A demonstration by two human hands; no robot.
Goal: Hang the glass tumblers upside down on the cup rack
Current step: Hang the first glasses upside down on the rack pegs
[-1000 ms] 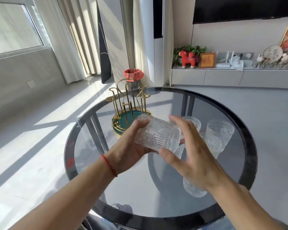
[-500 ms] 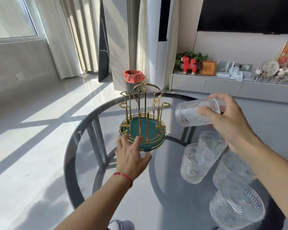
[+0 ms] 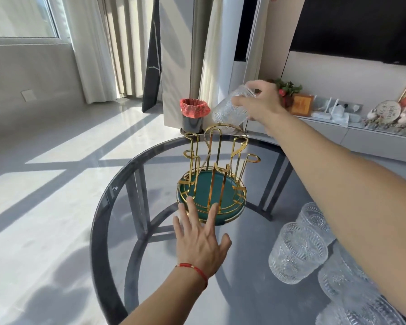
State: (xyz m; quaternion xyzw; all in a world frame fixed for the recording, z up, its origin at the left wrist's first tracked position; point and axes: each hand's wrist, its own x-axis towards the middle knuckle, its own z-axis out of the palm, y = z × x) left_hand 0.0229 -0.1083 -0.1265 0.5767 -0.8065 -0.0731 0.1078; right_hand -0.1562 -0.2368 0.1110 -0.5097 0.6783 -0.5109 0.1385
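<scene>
head view, right hand (image 3: 259,102): grip closed around one glass tumbler (image 3: 230,109), held near its base, mouth tipped down-left, above the far top of the cup rack (image 3: 215,174); tilt judged as preparation for lowering onto a peg.
head view, left hand (image 3: 201,238): grip wide, nothing held; fingers spread, fingertips (image 3: 190,200) touching the near rim of the rack's green tray, judged as bracing against sliding on the glass worktop (image 3: 127,207).
head view, rack: gold pegs all bare, no tumbler hung yet.
head view, remaining tumblers (image 3: 298,252): clustered upright at right on the worktop, under the right forearm, well apart from the rack.
head view, change from 0.5 s ago: tumbler was carried level at the rack's right, now raised above it and tipped mouth-down; left hand was just short of the tray, now laid on its rim.
head view, change from 1.0 s ago: tumbler was held by both hands, now by the right only.
</scene>
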